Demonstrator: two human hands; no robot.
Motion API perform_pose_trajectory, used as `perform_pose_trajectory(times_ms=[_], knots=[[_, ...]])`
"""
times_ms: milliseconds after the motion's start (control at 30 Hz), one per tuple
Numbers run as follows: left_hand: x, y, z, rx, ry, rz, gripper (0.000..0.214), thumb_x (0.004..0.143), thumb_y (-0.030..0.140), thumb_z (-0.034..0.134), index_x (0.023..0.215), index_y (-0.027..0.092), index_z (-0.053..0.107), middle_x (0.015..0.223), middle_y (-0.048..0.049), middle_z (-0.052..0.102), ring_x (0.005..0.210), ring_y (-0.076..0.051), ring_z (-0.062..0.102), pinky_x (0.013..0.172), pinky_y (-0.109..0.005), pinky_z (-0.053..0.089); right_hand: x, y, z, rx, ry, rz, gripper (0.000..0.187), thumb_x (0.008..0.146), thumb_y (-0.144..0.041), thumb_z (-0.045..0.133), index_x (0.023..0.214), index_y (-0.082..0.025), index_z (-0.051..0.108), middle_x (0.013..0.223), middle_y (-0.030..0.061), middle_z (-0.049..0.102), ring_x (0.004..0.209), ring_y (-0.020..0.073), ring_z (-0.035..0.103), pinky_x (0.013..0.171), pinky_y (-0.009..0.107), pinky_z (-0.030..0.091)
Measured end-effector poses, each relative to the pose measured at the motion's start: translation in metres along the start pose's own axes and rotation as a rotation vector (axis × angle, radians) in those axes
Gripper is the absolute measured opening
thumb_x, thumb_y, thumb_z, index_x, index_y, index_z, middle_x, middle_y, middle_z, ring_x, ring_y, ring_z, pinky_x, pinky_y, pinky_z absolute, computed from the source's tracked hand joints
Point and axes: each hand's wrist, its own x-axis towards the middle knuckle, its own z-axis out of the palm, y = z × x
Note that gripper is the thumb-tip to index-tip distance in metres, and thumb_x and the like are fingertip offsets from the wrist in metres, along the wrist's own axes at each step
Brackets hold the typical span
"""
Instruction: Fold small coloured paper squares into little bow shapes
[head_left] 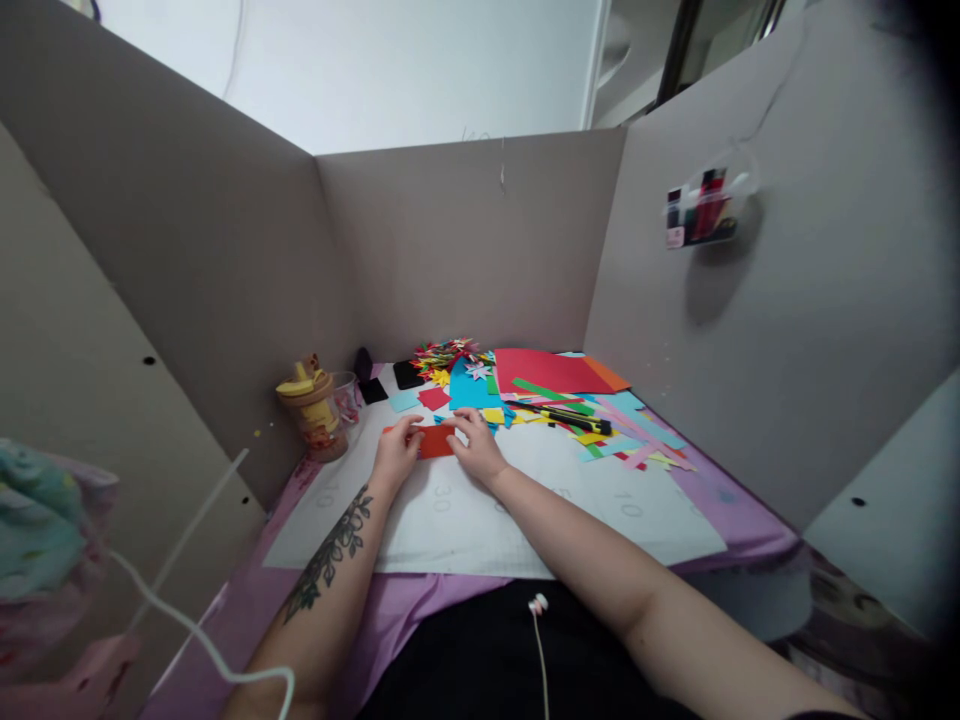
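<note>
A small orange-red sheet of paper (437,442) lies low over the white sheet (525,520). My left hand (397,452) holds its left end, thumb and fingers closed on the edge. At the right end, my right hand (476,446) grips the same paper with thumb and fingertips. The fingers hide parts of both ends. Just beyond my hands are a red paper square (433,399) and a light blue one (403,401). Yellow paper pieces (493,415) lie close by my right fingers.
A yellow-black cutter knife (574,418) rests among coloured paper strips (637,440) at the right. Red paper sheets (547,370) and folded paper stars (442,355) sit at the back. A yellow-lidded cup (311,410) stands left. Grey panels (472,240) enclose the table.
</note>
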Motion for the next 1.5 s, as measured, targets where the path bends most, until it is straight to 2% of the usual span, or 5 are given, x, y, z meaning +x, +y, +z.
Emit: perform_pose_trajectory(times_ms=[500,800,967,1100,1500], knots=[[0.0,-0.002,0.001,-0.037,-0.029,-0.024,0.031,0.078,0.02,0.044,0.108,0.02,0.054,0.087,-0.0042,0.069,0.079,-0.016,0.065,0.073,-0.028,0.049,-0.001,0.002,0.003,0.018,-0.004,-0.025,0.023,0.076,-0.015,0.053,0.093,-0.023,0.066,0.112,0.0076,0.048,0.105,0.0204,0.048,0.095,0.038,0.038],[0.004,0.004,-0.002,-0.332,0.055,-0.223,0.024,0.073,0.029,0.051,0.094,0.017,0.051,0.066,0.0006,0.062,0.056,-0.013,0.06,0.053,-0.023,0.047,0.001,0.004,0.0,0.085,0.036,-0.053,0.054,0.067,0.003,0.036,0.11,-0.023,0.058,0.109,0.0073,0.05,0.106,0.0183,0.047,0.096,0.036,0.038],[0.004,0.005,-0.004,-0.471,0.017,-0.299,0.021,0.067,0.026,0.056,0.084,0.019,0.047,0.055,0.0056,0.055,0.05,-0.011,0.056,0.048,-0.02,0.042,0.002,0.001,-0.001,0.102,-0.015,-0.058,0.027,0.072,-0.006,0.048,0.084,-0.022,0.066,0.107,0.0066,0.053,0.104,0.0199,0.049,0.094,0.038,0.038],[0.004,0.006,-0.003,-0.51,0.005,-0.328,0.022,0.066,0.026,0.057,0.083,0.019,0.045,0.057,0.0041,0.058,0.051,-0.013,0.059,0.049,-0.022,0.044,0.005,0.001,0.0,0.214,0.033,0.06,0.009,0.075,-0.021,0.056,0.076,-0.02,0.065,0.092,0.0052,0.061,0.093,0.0189,0.053,0.085,0.034,0.041],[0.001,0.01,0.0,-0.531,-0.108,-0.273,0.027,0.068,0.032,0.061,0.086,0.018,0.047,0.064,0.0019,0.062,0.053,-0.011,0.058,0.051,-0.019,0.041,0.01,0.007,0.0,0.624,0.108,0.445,0.014,0.062,-0.026,0.062,0.055,-0.017,0.055,0.06,-0.0014,0.058,0.06,0.0126,0.05,0.061,0.025,0.039]])
